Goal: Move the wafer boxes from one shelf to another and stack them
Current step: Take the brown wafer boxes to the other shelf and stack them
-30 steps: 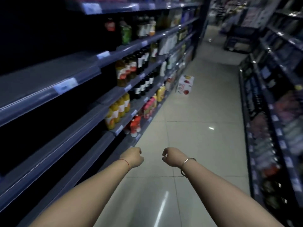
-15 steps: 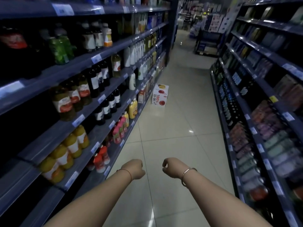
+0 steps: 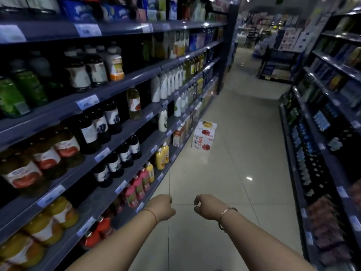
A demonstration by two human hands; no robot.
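Both hands empty: left hand curled into a loose fist, right hand loosely curled too, thumb and forefinger bent toward each other with nothing between them. Forearms held out low over the tiled floor, hands near each other, not touching. Red thread on the left wrist, metal bangle on the right.

Change over the last second: the view has swung from a stretch of bare, dark shelving on the left to fully stocked shelves. Juice and sauce bottles now fill the left-hand rack from the near edge down the aisle. The juice carton on the floor beside the rack's foot sits closer and larger than before, so the person is walking forward along the aisle. Hand posture has hardly altered.

Wafer boxes: none identifiable. The left rack carries bottles and drink cartons. The right rack holds packets and bottles, too dim and blurred to name. Top shelf at left has boxed and bagged goods, also unreadable.

Judgement: task not begun, a transit phase. Nothing picked, nothing stacked. Next need is locating the source shelf. Dim lighting and motion blur make reading labels hard from here.
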